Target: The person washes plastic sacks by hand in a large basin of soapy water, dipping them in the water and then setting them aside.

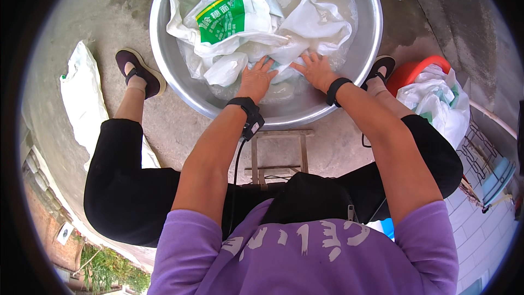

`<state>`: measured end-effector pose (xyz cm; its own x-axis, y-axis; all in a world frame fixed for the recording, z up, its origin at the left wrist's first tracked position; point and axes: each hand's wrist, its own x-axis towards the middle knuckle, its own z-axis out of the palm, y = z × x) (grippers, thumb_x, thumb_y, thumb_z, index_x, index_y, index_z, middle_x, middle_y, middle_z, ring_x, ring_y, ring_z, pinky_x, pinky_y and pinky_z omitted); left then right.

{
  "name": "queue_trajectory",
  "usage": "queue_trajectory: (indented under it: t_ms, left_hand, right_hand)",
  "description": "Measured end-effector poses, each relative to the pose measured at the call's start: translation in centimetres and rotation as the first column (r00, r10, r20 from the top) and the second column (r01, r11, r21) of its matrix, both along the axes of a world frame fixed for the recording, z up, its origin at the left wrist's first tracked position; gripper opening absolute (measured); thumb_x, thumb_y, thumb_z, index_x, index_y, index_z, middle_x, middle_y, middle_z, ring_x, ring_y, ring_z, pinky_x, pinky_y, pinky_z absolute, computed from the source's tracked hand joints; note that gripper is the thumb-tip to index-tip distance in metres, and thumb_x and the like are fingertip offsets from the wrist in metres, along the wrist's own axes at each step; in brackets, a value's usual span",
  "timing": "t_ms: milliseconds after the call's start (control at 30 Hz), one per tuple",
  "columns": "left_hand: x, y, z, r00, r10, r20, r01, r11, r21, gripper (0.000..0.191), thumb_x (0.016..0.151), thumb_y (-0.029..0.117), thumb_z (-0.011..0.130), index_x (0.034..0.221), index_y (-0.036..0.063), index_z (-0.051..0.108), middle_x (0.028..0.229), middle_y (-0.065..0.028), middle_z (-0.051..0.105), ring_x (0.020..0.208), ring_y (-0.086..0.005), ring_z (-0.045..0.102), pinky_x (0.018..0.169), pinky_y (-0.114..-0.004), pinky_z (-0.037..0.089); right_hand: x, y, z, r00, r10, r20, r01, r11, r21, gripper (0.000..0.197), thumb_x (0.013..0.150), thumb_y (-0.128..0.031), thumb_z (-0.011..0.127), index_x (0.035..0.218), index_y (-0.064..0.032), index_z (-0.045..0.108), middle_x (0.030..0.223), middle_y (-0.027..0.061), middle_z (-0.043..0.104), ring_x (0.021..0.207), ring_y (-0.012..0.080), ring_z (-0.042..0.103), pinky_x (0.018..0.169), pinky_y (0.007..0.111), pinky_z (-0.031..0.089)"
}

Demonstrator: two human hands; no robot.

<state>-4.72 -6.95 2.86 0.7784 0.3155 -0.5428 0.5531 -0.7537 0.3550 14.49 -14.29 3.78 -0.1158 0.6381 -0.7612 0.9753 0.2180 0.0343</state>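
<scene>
A large round metal basin [368, 65] stands before me with cloudy, sudsy water in it. Wet white woven plastic sacks [315, 20] fill much of it, partly under water, and some hang over the far rim. One sack carries a green printed panel [224, 18] with writing. My left hand [257, 78] lies on the wet sack material near the basin's close side, fingers spread. To its right, my right hand [318, 73] presses on the same bunched material, its fingers also apart. Neither hand visibly closes around the sacks.
A white sack [82, 94] lies on the concrete floor at the left. Several crumpled sacks [440, 98] fill a red tub [409, 71] at the right. A wooden stool frame [303, 151] stands below the basin's near rim. A cable [237, 164] runs from my left wrist device.
</scene>
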Motion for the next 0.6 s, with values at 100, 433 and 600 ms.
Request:
queue_trajectory:
  t_ms: [100, 433, 600]
  left_hand:
    - [0.8, 1.7, -2.7, 1.0, -0.001, 0.02, 0.002, 1.0, -0.019, 0.049, 0.075, 0.002, 0.048, 0.118, 0.025, 0.049, 0.137, 0.0005, 0.029, 0.124, -0.0189, 0.03, 0.097, -0.048, 0.027]
    - [2.6, 4.8, -3.4, 0.955, 0.141, 0.261, -0.124, 0.989, -0.083, 0.03, 0.078, 0.002, 0.041, 0.103, 0.0131, 0.055, 0.115, -0.0083, 0.051, 0.104, -0.0266, 0.05, 0.085, -0.042, 0.038]
    - [-0.7, 3.3, 0.5, 0.854, 0.316, 0.413, -0.243, 0.945, -0.221, 0.035, 0.074, -0.005, 0.043, 0.103, 0.0116, 0.055, 0.104, -0.009, 0.057, 0.095, -0.029, 0.054, 0.083, -0.041, 0.04]
  right_hand:
    - [1.9, 0.7, -1.5, 1.0, 0.027, 0.007, -0.027, 0.999, -0.017, 0.052, 0.084, -0.02, 0.044, 0.131, -0.0356, 0.026, 0.132, 0.0041, 0.032, 0.12, 0.0257, 0.031, 0.082, 0.048, 0.034]
    - [1.7, 1.5, -3.5, 0.938, -0.341, -0.057, 0.342, 0.887, 0.309, 0.036, 0.083, -0.017, 0.044, 0.119, -0.0222, 0.044, 0.114, 0.0079, 0.048, 0.109, 0.0285, 0.043, 0.077, 0.046, 0.042]
    - [3.1, -0.1, 0.6, 0.74, -0.283, -0.61, 0.478, 0.859, 0.182, 0.026, 0.081, -0.006, 0.042, 0.103, -0.009, 0.054, 0.102, 0.0175, 0.055, 0.093, 0.0316, 0.053, 0.082, 0.038, 0.043]
